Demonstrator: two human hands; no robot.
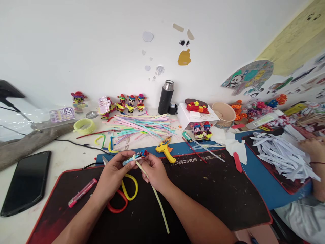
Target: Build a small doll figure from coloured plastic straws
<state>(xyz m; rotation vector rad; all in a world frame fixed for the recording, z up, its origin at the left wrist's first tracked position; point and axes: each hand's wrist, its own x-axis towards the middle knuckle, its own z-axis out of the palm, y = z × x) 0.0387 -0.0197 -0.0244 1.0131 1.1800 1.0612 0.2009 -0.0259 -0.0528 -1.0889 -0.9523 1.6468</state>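
Observation:
Both hands meet over the black desk mat [203, 189]. My left hand [114, 173] is closed round a small pipe-cleaner doll [130, 159], light blue at one end and red and dark blue at the other. Beside it, my right hand [154, 171] pinches a pale yellow pipe cleaner [159, 210] that loops round the doll; its long free end hangs down to the right. Fingers hide part of the doll. Beneath the left hand lie scissors [135, 191] with one yellow and one red handle, their blades partly covered.
A yellow glue gun [166, 151] lies ahead, before a pile of pastel pipe cleaners [144, 127]. Several finished dolls [130, 103] stand along the wall near a black thermos [166, 98]. A phone [26, 183] and pink pen [82, 193] are left; a co-worker's hand [313, 149] rests by paper strips right.

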